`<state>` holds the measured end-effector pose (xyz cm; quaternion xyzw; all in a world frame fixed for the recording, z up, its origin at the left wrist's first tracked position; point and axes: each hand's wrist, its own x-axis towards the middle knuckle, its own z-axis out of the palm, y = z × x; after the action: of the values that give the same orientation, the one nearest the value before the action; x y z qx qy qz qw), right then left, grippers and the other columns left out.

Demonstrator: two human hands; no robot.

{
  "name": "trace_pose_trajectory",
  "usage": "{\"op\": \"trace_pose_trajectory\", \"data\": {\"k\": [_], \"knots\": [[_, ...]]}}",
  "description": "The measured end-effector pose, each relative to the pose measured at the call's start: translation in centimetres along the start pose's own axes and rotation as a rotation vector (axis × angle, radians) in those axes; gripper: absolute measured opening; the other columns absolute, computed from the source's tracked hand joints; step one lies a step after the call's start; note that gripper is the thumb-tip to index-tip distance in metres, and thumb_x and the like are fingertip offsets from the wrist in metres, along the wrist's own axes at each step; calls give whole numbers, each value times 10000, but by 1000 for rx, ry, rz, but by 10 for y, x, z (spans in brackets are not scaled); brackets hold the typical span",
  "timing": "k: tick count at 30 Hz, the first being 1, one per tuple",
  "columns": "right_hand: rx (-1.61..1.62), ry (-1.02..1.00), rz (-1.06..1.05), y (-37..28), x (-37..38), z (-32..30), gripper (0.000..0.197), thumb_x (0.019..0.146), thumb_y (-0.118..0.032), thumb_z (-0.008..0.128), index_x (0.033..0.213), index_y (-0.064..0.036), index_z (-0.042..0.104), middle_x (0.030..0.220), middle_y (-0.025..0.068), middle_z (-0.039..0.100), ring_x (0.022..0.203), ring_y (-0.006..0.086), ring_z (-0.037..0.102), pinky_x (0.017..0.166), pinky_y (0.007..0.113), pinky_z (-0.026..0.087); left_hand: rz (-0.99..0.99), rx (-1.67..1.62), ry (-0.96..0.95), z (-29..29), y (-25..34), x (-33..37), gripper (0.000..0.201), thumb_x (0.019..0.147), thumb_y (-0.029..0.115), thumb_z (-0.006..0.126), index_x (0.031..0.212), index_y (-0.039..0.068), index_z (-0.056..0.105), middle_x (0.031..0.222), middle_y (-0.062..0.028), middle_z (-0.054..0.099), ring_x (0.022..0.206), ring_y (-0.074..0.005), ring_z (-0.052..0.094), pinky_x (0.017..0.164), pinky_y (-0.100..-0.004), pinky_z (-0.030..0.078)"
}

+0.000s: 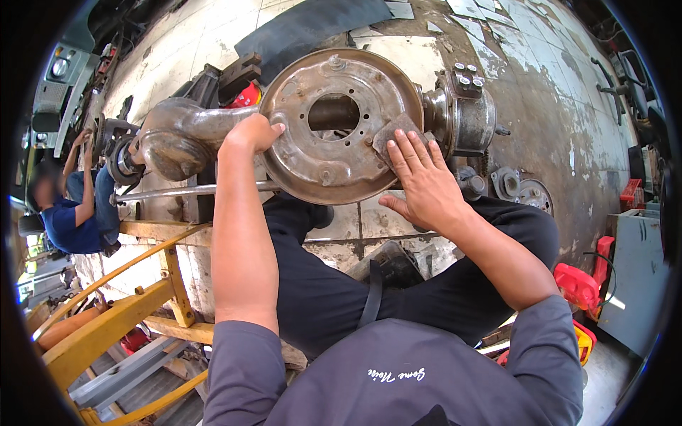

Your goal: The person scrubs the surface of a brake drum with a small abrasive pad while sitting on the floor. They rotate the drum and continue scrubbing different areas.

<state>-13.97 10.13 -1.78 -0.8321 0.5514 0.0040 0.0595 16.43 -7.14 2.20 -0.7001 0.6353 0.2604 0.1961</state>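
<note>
A round metal brake backing plate (305, 167), brownish and worn, stands in front of me with a large hole at its centre and smaller holes around it. My left hand (252, 133) is closed on its left rim, thumb over the front face. With flat fingers, my right hand (423, 181) holds a brown-grey piece of sandpaper (389, 142) against the plate's right side. To the left, a bulky metal axle housing (174, 138) reaches behind the plate. A cylindrical metal hub with bolts (465, 113) sits to the right.
Yellow metal frames (121, 326) stand at lower left. Another person (74, 213) in blue sits at far left. Small round metal parts (522, 188) lie by my right knee. A grey cabinet (632, 277) and a red object (579, 284) are at the right; a dark sheet (312, 32) lies beyond.
</note>
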Motion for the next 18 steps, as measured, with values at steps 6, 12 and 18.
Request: {"op": "trace_pose_trajectory", "data": {"k": [6,12,18], "knots": [[13,-47,4,-2,-12,-5,948,970,-667,512,1605,-3,280,1683,196,246,1564,353,218,1262,524,187,72,5,108,9,-14,9,612,985,508,607,1016,-89,741,1024,-281,732,1028,-408,707,939,-478,521],[12,-50,45,-5,-8,-8,959,966,-694,484,1598,1,294,1679,202,251,1561,358,225,1259,533,190,76,15,165,13,-22,6,612,983,488,626,1068,-112,715,976,-298,726,967,-413,712,894,-477,524],[30,-3,83,7,3,-1,957,978,-686,467,1601,16,278,1679,217,240,1566,370,206,1259,530,184,-39,-79,-22,-1,-2,-1,612,983,462,642,1167,-120,685,1044,-340,710,1024,-408,716,911,-473,515]]}}
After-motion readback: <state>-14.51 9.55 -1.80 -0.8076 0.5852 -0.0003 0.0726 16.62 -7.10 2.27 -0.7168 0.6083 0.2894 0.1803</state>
